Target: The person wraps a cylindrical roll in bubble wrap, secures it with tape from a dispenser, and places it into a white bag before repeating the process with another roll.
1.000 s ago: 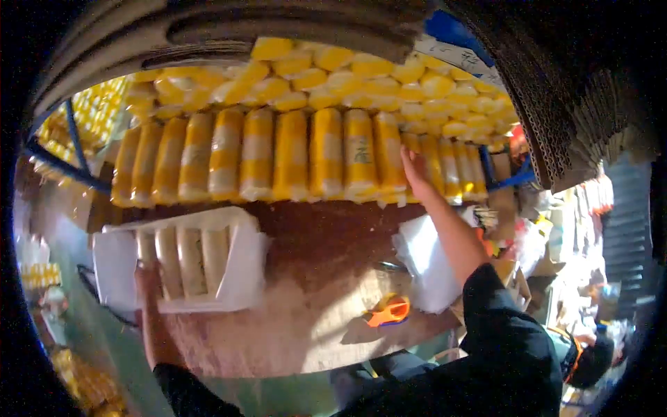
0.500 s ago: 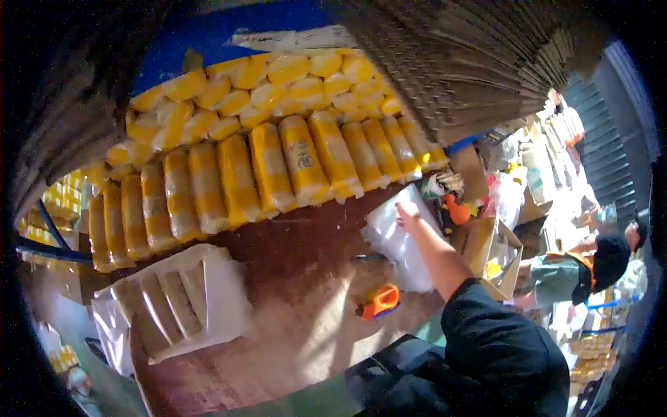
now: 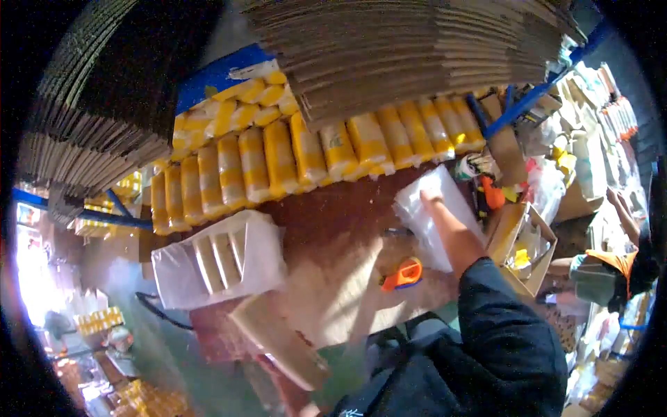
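Note:
My right hand (image 3: 431, 196) is at the upper part of a stack of clear plastic bags (image 3: 445, 240), its fingers closed on the plastic; glare washes out the fingertips. Low in view, my left hand (image 3: 271, 368) is partly hidden behind a long brown package (image 3: 278, 340) and appears to hold it, tilted at the table's front edge. A white plastic bag (image 3: 264, 250) lies open on the left of the table, with several brown packages (image 3: 221, 260) side by side inside. Between the hands lies an orange tape dispenser (image 3: 403, 274).
A row of yellow-taped packages (image 3: 278, 156) lines the back of the brown table (image 3: 326, 243), with more stacked behind. Flattened cardboard stacks (image 3: 417, 55) overhang from above. An open carton (image 3: 522, 247) stands at the right. Another person (image 3: 611, 271) is at the far right.
A long brown package has come into view low at the left with my left hand. My view has shifted, so the table contents appear further right and higher. The right hand stays at the bags.

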{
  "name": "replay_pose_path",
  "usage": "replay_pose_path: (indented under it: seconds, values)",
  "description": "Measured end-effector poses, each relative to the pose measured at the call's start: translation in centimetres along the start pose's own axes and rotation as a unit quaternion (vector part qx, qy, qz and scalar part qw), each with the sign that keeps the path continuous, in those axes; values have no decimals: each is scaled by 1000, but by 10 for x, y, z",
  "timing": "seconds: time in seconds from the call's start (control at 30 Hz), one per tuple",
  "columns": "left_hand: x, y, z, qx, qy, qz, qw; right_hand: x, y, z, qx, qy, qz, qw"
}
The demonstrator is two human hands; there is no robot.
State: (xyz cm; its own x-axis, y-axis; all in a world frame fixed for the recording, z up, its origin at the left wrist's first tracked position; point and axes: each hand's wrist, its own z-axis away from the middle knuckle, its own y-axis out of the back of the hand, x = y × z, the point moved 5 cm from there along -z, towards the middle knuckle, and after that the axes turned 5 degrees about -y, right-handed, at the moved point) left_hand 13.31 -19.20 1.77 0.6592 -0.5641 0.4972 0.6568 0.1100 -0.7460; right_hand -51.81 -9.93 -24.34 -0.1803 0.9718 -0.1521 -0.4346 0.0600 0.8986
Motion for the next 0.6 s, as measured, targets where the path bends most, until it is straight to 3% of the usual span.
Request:
replay_pose_path:
  seconds: [0.1, 0.13, 0.2, 0.3, 0.4, 0.43, 0.47, 0.5, 0.53, 0.57, 0.6]
  values:
    - [-59, 5, 59, -36, 124, 77, 989, 30, 35, 18, -66, -93, -225, 968]
    - [-71, 24, 78, -13, 149, -12, 989, 38, 47, 27, -64, -103, -306, 944]
    - [-89, -33, 103, 45, 130, -87, 987, 39, 95, 75, 7, -83, -444, 892]
    - [-114, -70, 117, -18, 161, -22, 987, 34, 117, 114, -46, 67, -471, 879]
    - [-129, -113, 111, -116, 164, 18, 979, -16, 184, 241, 91, 242, -313, 914]
    - [-132, -136, 114, -123, 160, 9, 979, -28, 185, 272, 46, 259, -284, 922]
    - [-134, -158, 119, -129, 158, -1, 979, -37, 177, 301, 58, 297, -287, 909]
    - [-133, -171, 117, -145, 139, -70, 977, -49, 173, 332, -2, 307, -219, 926]
    - [-139, -166, 114, -139, 150, -87, 975, -51, 157, 356, -94, 364, -296, 878]
    - [-145, -162, 111, -134, 161, -102, 973, -49, 147, 380, -105, 422, -316, 843]
    - [-150, -154, 108, -118, 163, -128, 971, -49, 155, 413, 14, 637, -207, 742]
